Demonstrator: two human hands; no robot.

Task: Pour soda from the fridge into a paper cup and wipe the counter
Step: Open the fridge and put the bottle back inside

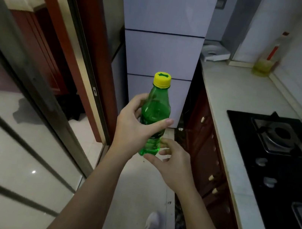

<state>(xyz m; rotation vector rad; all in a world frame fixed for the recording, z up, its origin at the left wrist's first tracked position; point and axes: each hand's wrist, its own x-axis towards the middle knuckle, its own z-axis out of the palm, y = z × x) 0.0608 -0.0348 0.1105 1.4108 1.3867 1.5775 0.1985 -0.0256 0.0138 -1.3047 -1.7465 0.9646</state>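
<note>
A green soda bottle (pixel 155 113) with a yellow cap is held upright in front of me, in mid-air over the floor. My left hand (pixel 133 129) grips its middle, thumb across the front and fingers behind. My right hand (pixel 172 164) is just below and to the right, with fingers spread and fingertips at the bottle's base. The pale fridge (pixel 160 52) stands straight ahead with all its doors closed. The light counter (pixel 235 96) runs along the right side. No paper cup is in view.
A black gas hob (pixel 279 155) is set into the counter at the right. An oil bottle (pixel 267 60) stands at the counter's far end by the tiled wall, and a white tray (pixel 215 54) lies beside the fridge. Sliding glass doors (pixel 29 94) line the left.
</note>
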